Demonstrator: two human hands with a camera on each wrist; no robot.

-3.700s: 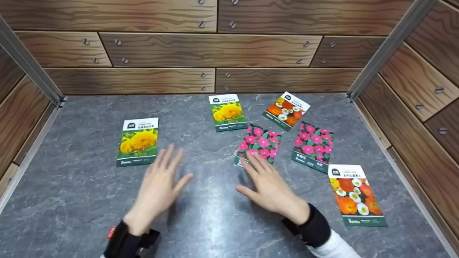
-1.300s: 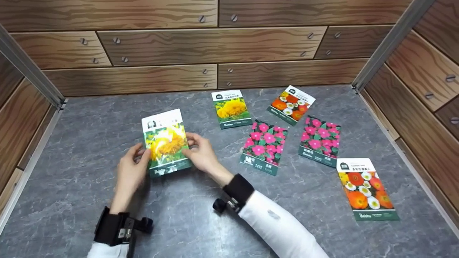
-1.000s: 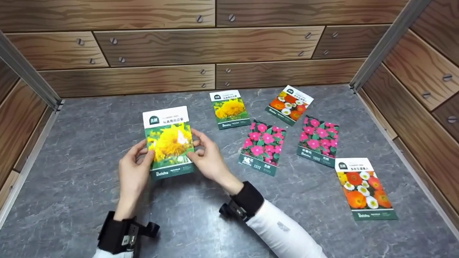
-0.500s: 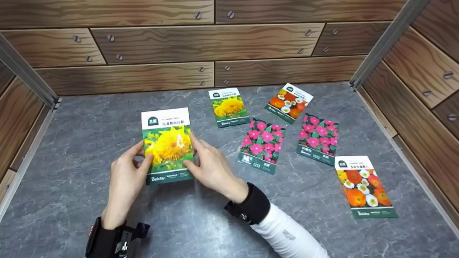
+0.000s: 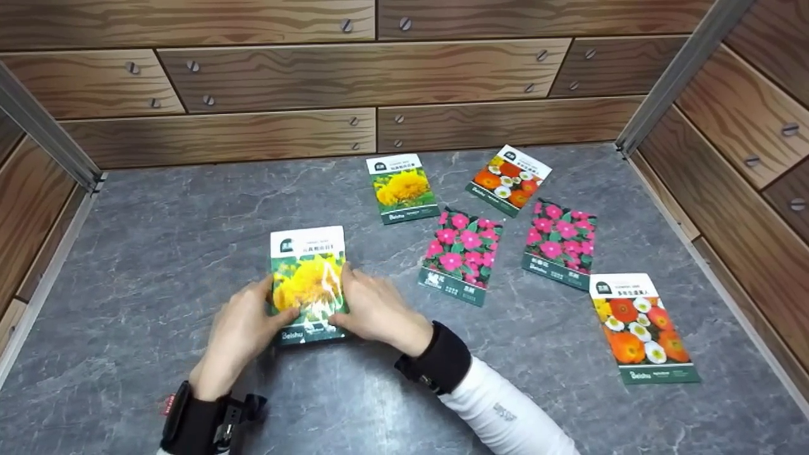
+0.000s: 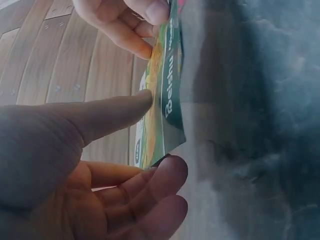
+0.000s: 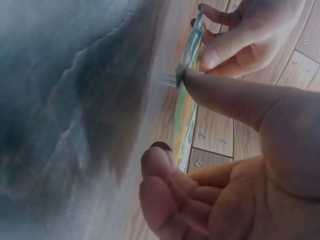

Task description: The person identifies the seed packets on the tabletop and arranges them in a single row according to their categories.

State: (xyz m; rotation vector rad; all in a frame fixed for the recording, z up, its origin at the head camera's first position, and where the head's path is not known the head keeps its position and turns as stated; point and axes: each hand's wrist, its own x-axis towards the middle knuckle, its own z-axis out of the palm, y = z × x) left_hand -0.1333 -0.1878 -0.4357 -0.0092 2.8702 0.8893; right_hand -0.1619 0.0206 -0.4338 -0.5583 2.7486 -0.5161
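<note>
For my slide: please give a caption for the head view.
Both hands hold a sunflower seed packet above a grey table.

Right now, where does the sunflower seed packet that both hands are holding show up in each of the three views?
Head: the sunflower seed packet sits left of centre, face up, between the left hand and right hand.
Left wrist: seen edge-on, upper centre, pinched by thumb and fingers.
Right wrist: edge-on again, upper centre.
Shared landmark: the grey marbled tabletop beneath it.
</note>
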